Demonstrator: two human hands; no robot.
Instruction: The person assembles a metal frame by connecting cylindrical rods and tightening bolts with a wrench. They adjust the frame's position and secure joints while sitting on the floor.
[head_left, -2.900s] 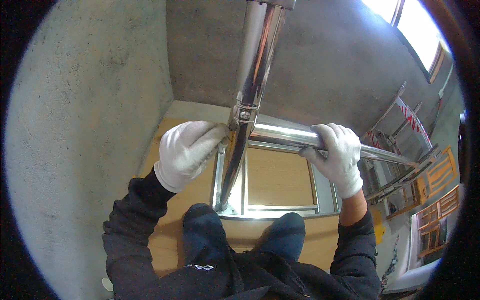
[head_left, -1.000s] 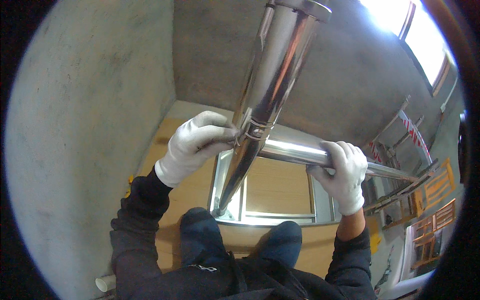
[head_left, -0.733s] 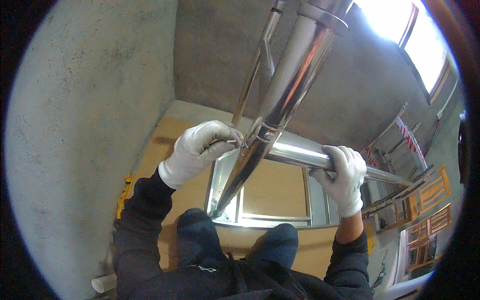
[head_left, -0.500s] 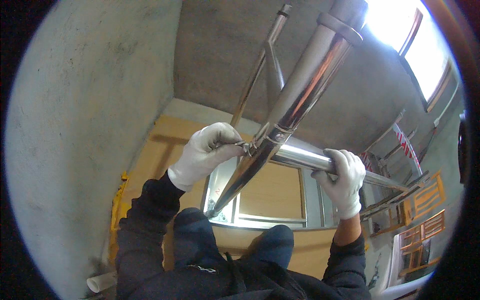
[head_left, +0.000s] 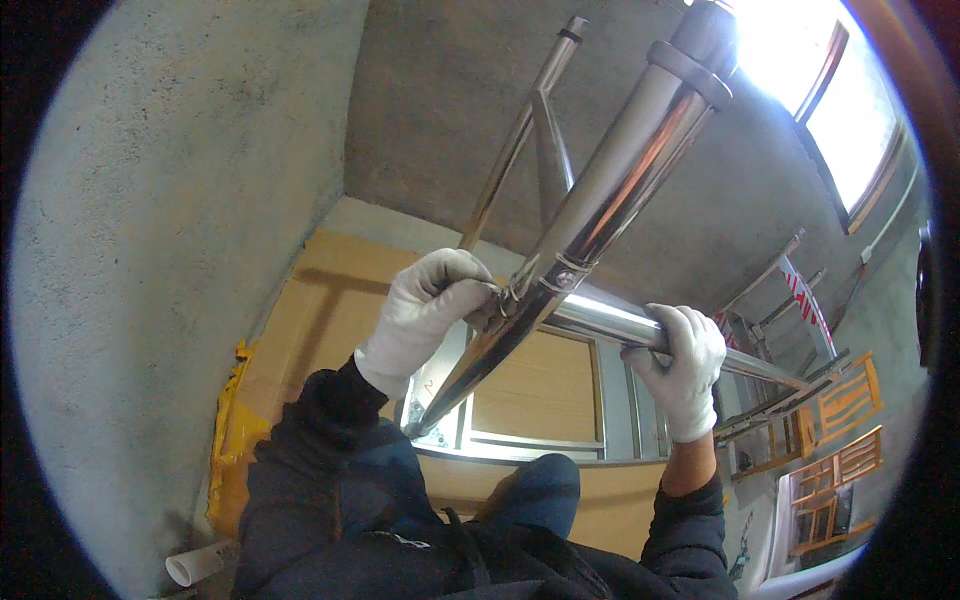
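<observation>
Evidently, the two hands share the work on the chrome framework in the middle of the frame. The right hand (head_left: pixel 688 370), gloved in white, grasps the side tube (head_left: pixel 598 318) right of centre, fingers over the top and thumb curled below, a grip that looks meant to steady it. The left hand (head_left: pixel 425 315), gloved too, has thumb and forefinger pinched at a small metal fitting (head_left: pixel 513 292) against the near side of the thick tube (head_left: pixel 625 165); such a fingertip hold suits a part too small for the palm. Exactly how the fitting is seated is hidden by the fingers.

The thick tube slants from the upper right down to the lower centre, its foot by a corner of the flat metal frame (head_left: pixel 535 448), which presumably gives it a base. A screwed collar (head_left: pixel 568 272) rings it just beside the fitting. Both forearms rise from the lower edge: the left angles inward with the wrist bent toward the tube, the right runs nearly upright below its grip.
</observation>
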